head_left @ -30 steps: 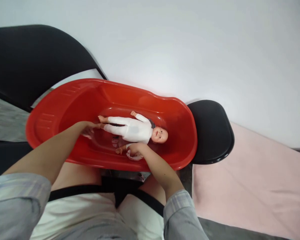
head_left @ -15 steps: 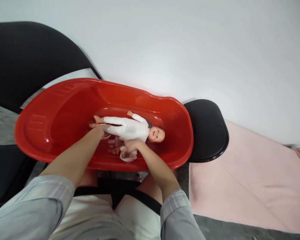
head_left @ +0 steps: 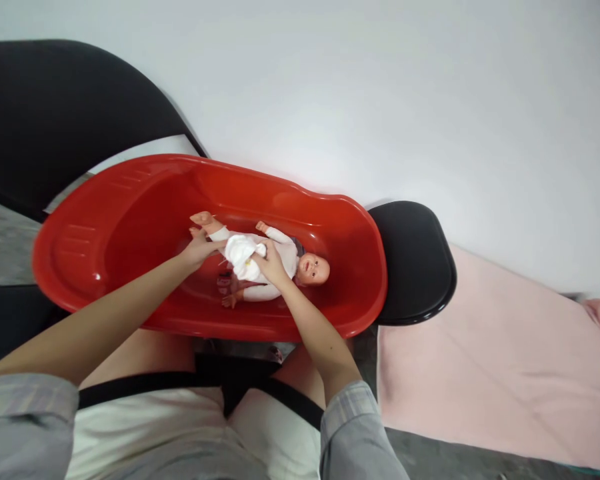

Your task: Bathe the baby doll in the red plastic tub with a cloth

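A baby doll (head_left: 285, 257) in white clothes lies on its back in a red baby bathtub (head_left: 330, 207), head to the right and feet to the left. Over the doll's middle, my right hand (head_left: 273, 263) is closed on a bunched white cloth (head_left: 243, 253). My left hand (head_left: 200, 250) is closed around a leg of the doll, just below its feet; the fingertips are partly hidden beside the cloth. A small pinkish item (head_left: 224, 283) lies in the tub near the doll's hand.
A black rounded seat (head_left: 415, 260) adjoins the tub's right end, with a pink cloth-covered surface (head_left: 480, 360) beyond. A large black chair back (head_left: 70, 113) stands at upper left. Behind is a white wall (head_left: 380, 93).
My right hand has brought the white cloth up from beside the doll's arm to over its middle. My left hand has moved slightly up, and the doll's feet have shifted up and right.
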The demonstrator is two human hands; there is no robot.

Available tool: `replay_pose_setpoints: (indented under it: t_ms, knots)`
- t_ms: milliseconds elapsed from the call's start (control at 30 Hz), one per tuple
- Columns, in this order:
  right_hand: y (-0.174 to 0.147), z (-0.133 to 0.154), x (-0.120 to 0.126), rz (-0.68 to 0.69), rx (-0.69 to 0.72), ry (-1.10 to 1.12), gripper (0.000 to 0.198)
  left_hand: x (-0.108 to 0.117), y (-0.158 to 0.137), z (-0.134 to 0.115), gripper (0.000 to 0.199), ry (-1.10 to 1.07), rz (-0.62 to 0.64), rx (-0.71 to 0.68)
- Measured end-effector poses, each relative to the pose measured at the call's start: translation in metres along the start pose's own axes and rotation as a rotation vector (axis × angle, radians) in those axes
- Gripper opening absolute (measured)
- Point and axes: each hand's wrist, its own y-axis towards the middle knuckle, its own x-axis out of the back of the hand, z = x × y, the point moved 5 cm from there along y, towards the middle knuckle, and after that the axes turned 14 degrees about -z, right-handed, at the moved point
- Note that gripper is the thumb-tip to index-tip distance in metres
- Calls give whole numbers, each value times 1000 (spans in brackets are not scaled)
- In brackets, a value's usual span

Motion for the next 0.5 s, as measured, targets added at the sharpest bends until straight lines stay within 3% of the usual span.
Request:
replay_pose_setpoints:
  t_ms: [133, 267, 367, 500]
  knots:
    - [6, 10, 34, -314, 92, 173, 21, -11, 1, -2, 91, 30, 116, -157]
    - [4, 14, 52, -442, 186, 171, 27, -27, -8, -10, 93, 117, 227, -374]
    - [2, 18, 51, -370, 313, 135, 33, -39, -17, -7, 94, 250, 281, -457]
    - [-5, 26, 33, -33, 587, 37, 33, -48, -25, -3, 82, 433, 235, -565]
